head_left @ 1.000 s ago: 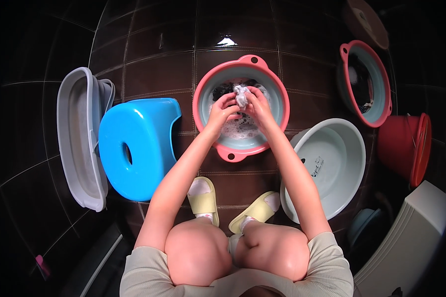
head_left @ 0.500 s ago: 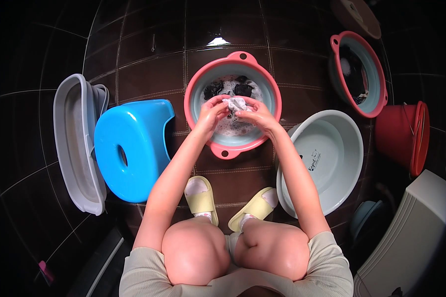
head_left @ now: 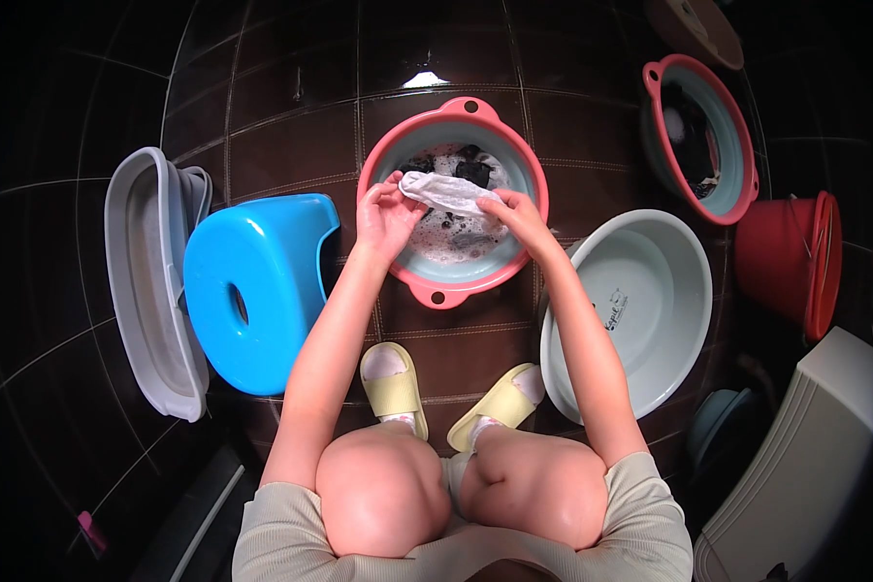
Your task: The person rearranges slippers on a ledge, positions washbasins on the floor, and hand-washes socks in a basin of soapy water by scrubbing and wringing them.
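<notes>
Between my two hands a wet white sock (head_left: 448,192) is stretched out above a round basin (head_left: 529,145) with a pink rim and a blue-grey inner wall. My left hand (head_left: 388,218) pinches the sock's left end, palm turned partly up. Its right end is gripped by the thumb and fingers of my right hand (head_left: 519,219). Below it, foamy water (head_left: 453,248) fills the bottom of the basin. Dark cloth pieces (head_left: 472,174) lie in the water at the far side, partly hidden by the sock.
A blue stool (head_left: 262,247) stands at the left, beside a long grey collapsible tub (head_left: 116,262). At the right are a pale oval basin (head_left: 674,320), a second pink-rimmed basin (head_left: 751,179) with dark contents and a red bucket (head_left: 781,257). My yellow slippers (head_left: 394,395) rest on dark tiles.
The white sock was bunched up between my close hands. Now my hands have moved apart, left hand leftward and right hand slightly rightward, and the sock is drawn out lengthwise.
</notes>
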The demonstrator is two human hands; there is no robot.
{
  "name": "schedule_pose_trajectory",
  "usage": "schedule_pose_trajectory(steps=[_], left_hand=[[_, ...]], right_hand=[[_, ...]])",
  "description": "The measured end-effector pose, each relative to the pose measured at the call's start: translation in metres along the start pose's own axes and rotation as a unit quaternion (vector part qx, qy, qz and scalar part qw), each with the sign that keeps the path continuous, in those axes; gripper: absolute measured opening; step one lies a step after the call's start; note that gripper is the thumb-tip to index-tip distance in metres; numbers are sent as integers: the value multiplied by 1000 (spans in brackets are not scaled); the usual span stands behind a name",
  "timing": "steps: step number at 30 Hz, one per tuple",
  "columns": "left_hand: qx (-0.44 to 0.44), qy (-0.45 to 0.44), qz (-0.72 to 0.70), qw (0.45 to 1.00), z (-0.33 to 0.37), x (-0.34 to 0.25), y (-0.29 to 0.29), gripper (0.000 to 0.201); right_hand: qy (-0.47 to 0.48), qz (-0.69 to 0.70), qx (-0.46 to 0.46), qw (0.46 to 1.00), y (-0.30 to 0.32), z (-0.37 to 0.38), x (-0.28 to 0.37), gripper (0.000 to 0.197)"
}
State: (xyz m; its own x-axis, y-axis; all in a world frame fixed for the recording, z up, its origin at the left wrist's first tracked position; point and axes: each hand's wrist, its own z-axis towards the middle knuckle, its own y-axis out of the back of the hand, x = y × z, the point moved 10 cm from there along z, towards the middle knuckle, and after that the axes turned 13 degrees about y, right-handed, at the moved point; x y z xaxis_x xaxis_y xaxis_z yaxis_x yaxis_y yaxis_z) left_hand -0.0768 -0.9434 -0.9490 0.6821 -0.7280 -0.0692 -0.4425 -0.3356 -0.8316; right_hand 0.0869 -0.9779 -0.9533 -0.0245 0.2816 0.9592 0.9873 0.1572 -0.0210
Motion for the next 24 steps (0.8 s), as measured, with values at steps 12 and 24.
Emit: schedule_pose_trajectory(steps=[12, 24], left_hand=[[-97, -131, 129, 978, -8, -34, 15, 19], [-82, -88, 135, 984, -15, -27, -2, 23]], right_hand=[[-33, 203, -112, 972, 15, -3, 1, 28], [26, 396, -140, 907, 24, 4, 7, 27]])
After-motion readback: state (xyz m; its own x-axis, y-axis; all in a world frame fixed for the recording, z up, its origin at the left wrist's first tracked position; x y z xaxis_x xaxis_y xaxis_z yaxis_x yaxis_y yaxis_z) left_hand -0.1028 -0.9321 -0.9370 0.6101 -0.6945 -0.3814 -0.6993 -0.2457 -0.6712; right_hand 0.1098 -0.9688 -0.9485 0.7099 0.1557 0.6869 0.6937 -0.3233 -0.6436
